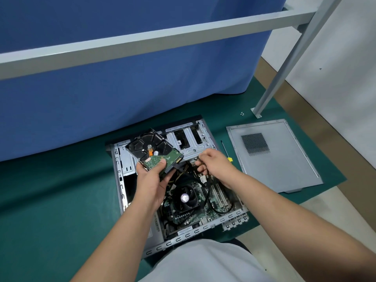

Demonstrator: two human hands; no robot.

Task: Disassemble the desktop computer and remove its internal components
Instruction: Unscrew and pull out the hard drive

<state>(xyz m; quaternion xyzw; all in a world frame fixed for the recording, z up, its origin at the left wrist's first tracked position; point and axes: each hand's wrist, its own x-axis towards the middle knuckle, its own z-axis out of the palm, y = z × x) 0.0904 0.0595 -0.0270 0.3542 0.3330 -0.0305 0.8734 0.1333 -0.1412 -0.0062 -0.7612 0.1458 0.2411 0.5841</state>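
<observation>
My left hand grips the hard drive, my right hand at three o'clock pinches its cable; yanking could crack the connector.

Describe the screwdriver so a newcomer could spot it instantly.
Start at the open computer case on the green mat. Between it and the detached grey side panel lies the screwdriver: a thin dark shaft ending in a yellow handle, the only yellow item there.

blue curtain, green mat, white wall.
</observation>
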